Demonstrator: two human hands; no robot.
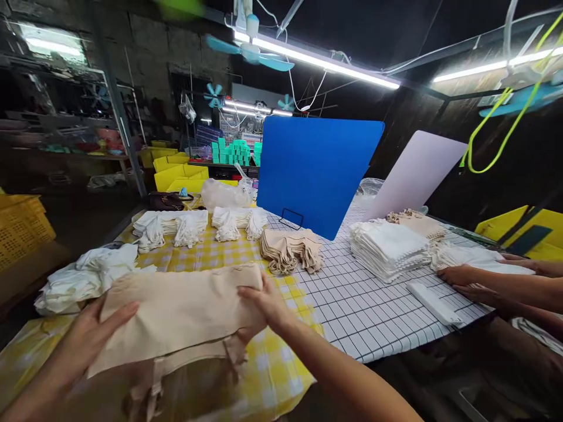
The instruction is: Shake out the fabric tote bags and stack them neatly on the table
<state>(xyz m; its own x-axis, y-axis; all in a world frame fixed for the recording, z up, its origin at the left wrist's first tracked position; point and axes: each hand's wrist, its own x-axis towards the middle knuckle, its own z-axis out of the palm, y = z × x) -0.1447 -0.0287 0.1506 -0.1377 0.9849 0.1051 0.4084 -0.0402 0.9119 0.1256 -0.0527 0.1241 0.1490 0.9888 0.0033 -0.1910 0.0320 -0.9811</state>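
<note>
Stretched between my two hands is a beige camisole (185,299), held above the table with its thin straps hanging from the near edge. My left hand (94,331) grips its left end, thumb on top and the fingers hidden beneath. At the other end, my right hand (264,305) pinches the folded corner, thumb over the cloth. A stack of beige camisoles (290,246) lies just beyond my right hand. Left of my left hand sits a loose heap of white garments (92,275). Two stacks of white strapped garments, one left (169,225) and one right (240,220), lie farther back.
A yellow checked cloth (285,351) and a white grid cloth (352,328) cover the table. A blue board (316,170) stands at the back. On the right are a white stack (389,249), a white bar (433,302) and a co-worker's hands (461,275) on white cloth.
</note>
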